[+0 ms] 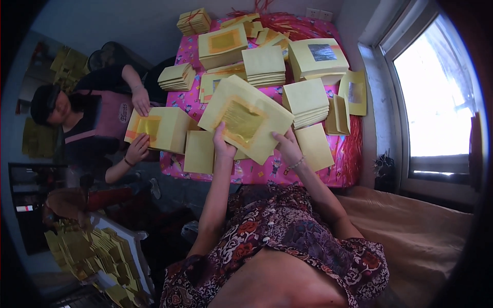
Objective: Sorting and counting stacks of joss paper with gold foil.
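Both hands, left and right, pinch the sheet at its lower edge; best keep it flat, grips even

Bright window right, pale wall beyond.

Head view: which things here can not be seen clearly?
- Fingers of the left hand and right hand: mostly behind the yellow gold-foil paper sheet, so each grip is unclear.
- Table under the pink cloth: hidden.
- Yellow papers at lower left: dark, bent by the fisheye rim.
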Motion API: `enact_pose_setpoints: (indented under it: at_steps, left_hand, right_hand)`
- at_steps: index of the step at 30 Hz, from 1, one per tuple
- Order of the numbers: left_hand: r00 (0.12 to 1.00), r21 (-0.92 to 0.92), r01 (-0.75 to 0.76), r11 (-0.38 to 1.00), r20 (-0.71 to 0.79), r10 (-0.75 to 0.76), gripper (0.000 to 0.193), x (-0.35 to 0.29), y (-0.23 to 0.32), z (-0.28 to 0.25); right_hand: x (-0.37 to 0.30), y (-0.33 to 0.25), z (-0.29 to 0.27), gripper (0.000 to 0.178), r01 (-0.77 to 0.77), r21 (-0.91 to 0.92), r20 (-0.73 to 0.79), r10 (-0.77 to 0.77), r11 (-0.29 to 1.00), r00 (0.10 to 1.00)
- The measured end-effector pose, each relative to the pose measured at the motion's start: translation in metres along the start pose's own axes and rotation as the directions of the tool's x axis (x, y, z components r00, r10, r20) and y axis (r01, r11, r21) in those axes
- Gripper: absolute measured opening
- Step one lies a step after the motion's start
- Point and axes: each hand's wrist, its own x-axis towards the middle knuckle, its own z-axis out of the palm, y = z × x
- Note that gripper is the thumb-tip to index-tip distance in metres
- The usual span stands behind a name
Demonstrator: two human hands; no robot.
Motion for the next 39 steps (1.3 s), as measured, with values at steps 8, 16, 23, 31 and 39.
enact_pose_setpoints:
  at_steps: [8, 16, 23, 31, 39]
  left_hand:
    - [0.993, 0.086, -0.092, 0.992, 0.085, 0.084, 0.05, -0.006, 0.006, 0.01]
    - [0.893, 0.403, -0.368, 0.838, 0.405, 0.198, 0.045, -0.031, 0.011, 0.002]
    - [0.779, 0.647, -0.608, 0.46, 0.597, 0.19, 0.043, -0.05, 0.02, 0.026]
    - [0.795, 0.607, -0.571, 0.552, 0.576, 0.19, 0.055, -0.057, 0.029, 0.041]
    - [0.93, 0.279, -0.108, 0.954, 0.367, -0.002, 0.072, -0.025, 0.057, -0.008]
  right_hand:
    - [0.018, 0.001, -0.015, 0.056, -0.142, 0.354, 0.185, 0.08, 0.924, 0.979]
    - [0.039, 0.012, -0.035, 0.06, -0.34, 0.602, 0.329, 0.164, 0.722, 0.93]
    - [0.044, 0.016, -0.042, 0.062, -0.378, 0.636, 0.396, 0.135, 0.673, 0.908]
    - [0.053, 0.003, -0.048, 0.056, -0.413, 0.535, 0.387, 0.222, 0.737, 0.895]
    - [0.152, -0.096, -0.012, 0.008, -0.352, -0.502, 0.095, 0.455, 0.79, 0.885]
